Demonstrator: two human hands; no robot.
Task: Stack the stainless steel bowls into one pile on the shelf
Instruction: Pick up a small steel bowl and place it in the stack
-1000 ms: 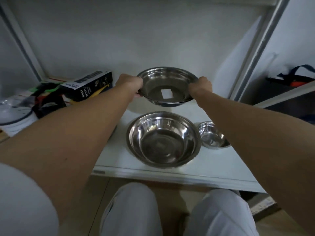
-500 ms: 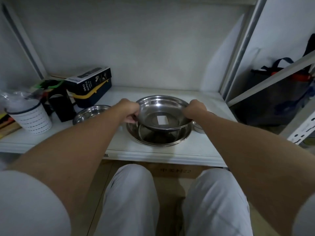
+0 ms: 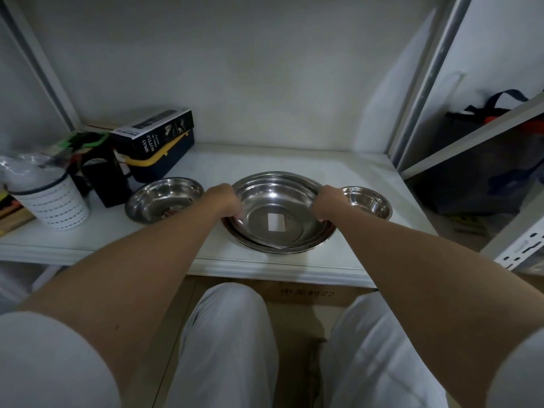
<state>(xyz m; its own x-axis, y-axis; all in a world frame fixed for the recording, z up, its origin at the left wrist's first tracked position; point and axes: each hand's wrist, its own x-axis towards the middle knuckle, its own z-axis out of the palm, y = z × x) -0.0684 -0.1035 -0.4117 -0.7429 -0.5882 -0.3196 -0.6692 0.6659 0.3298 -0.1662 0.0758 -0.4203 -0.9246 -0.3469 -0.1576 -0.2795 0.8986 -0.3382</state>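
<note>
Bowl [image 3: 273, 213] nested in larger bowl [image 3: 294, 249]

A home storage corner: white metal rack shelf [image 3: 294, 266] crowded with steel bowls [image 3: 164, 198], a spray-bottle box [image 3: 156, 136], bags [image 3: 482, 160].

Bowl lowered from mid-air into the large bowl on the shelf.

One second ago I held the labelled bowl [image 3: 272, 214] raised near the back wall, well above the large bowl [image 3: 319, 242]. Half a second ago it hung just over the large bowl, not yet seated. It now sits nested inside the large bowl, tilted slightly, with the large bowl's rim showing only at the front and right. My left hand [image 3: 225, 201] and right hand [image 3: 325, 201] have come down with it and still grip its opposite rim edges. The view has also shifted: the left bowl [image 3: 163, 203] and the small right bowl [image 3: 368, 201] are now fully in sight.
</note>
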